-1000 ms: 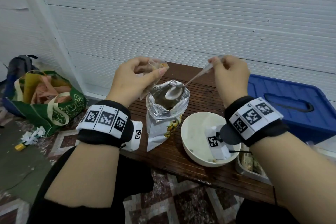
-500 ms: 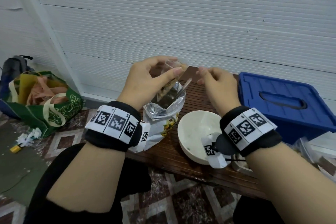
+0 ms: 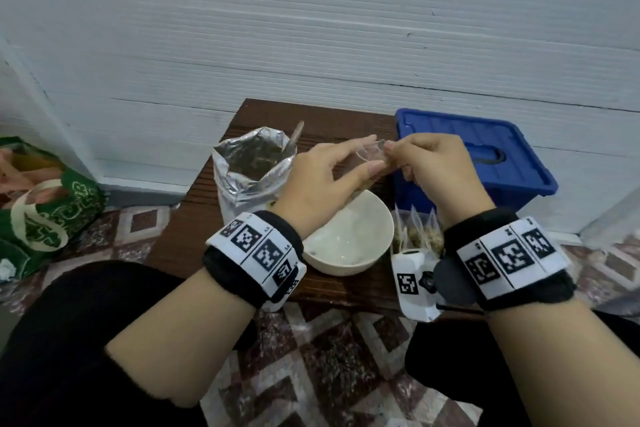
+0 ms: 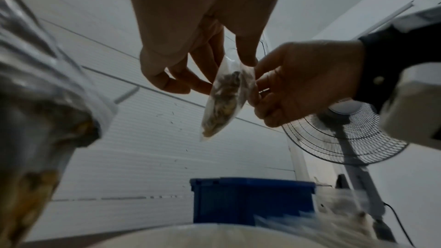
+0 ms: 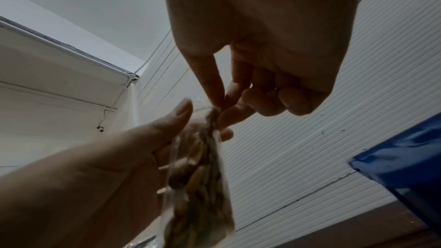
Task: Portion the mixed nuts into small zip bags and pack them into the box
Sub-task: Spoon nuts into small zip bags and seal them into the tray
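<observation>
A small clear zip bag partly filled with mixed nuts hangs above the white bowl. My left hand holds its top between thumb and fingers. My right hand pinches the same top edge from the right. The left wrist view shows the zip bag hanging between both hands, and the right wrist view shows the nuts in the zip bag. The open foil nut bag stands left of the bowl, a spoon leaning in it. The blue lidded box sits behind on the right.
A container of filled small bags stands right of the bowl on the dark wooden table. A green tote bag lies on the floor at left. A standing fan is off to the right. A white wall runs close behind.
The right hand left the spoon in the foil bag and moved onto the zip bag's top. Both hands carried the zip bag rightward from over the foil bag to over the bowl.
</observation>
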